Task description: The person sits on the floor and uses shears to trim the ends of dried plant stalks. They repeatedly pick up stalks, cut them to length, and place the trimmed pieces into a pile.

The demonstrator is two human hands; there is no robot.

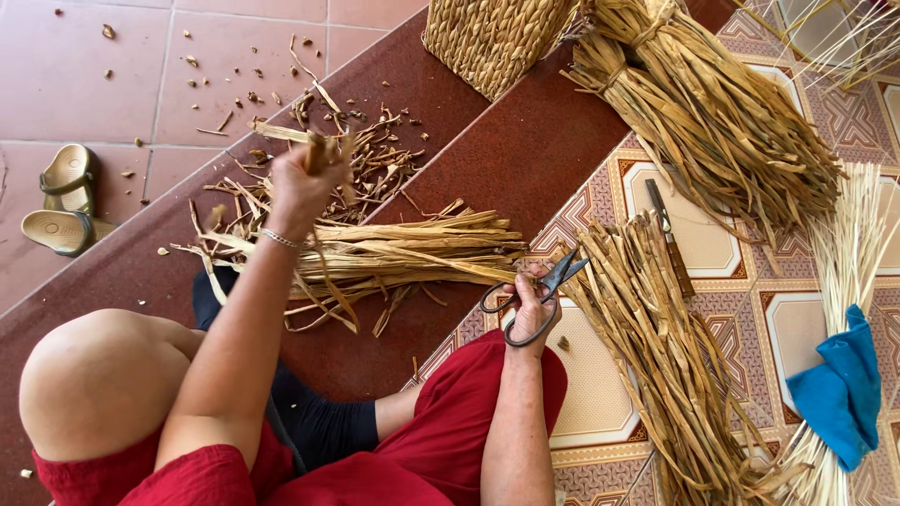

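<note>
Left hand is raised above the dark red step, closed in a fist around the ends of a few dried, tan plant strips whose short ends stick up out of the fist; a thin silver bracelet circles the wrist. Right hand rests lower, at the edge of the patterned tiled floor, with its fingers threaded through the loops of a pair of black metal scissors; the blades point up and to the right and stand slightly parted. Between the 2 hands lies a flat bundle of dried, straw-coloured strips, stretched across the step, its right end just beside the right hand and its left end under the left forearm. Short cut scraps litter the step beyond the left hand.

Right of the scissors, a long sheaf of twisted brown strips lies on the tiles, with a dark-handled knife just beside its upper end. A larger tied sheaf lies farther off, next to a woven basket. At the far right, pale thin stalks are partly covered by a blue cloth. 2 tan sandals sit on the pink floor tiles at the left.
</note>
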